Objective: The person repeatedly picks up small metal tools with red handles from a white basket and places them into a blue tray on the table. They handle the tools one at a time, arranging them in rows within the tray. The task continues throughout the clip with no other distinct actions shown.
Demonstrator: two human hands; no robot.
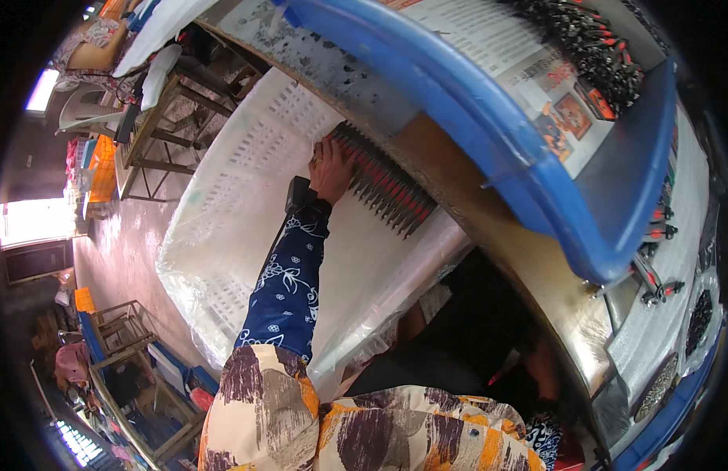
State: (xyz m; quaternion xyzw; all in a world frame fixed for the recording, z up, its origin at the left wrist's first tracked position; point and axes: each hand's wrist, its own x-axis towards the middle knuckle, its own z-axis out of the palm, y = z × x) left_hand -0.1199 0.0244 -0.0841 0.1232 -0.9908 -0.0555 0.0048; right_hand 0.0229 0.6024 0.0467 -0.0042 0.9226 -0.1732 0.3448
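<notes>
My left hand reaches into a white slotted plastic basket lined with clear film. Its bent fingers press together against the far-left end of a tight row of slender black-and-red pieces with pointed ends. What the fingertips hold, if anything, is hidden behind the hand. The pieces lie side by side on the pale bottom of the basket, along the wall nearest the table. Low on the right, my right hand hangs in deep shadow below the table edge, near a small red-tipped thing. Its fingers cannot be made out.
A worktable with a worn edge runs along the right. On it stands a blue plastic tray with printed paper and a heap of black-and-red pieces. Loose pieces lie beside it. Wooden-framed stands and another person are at left.
</notes>
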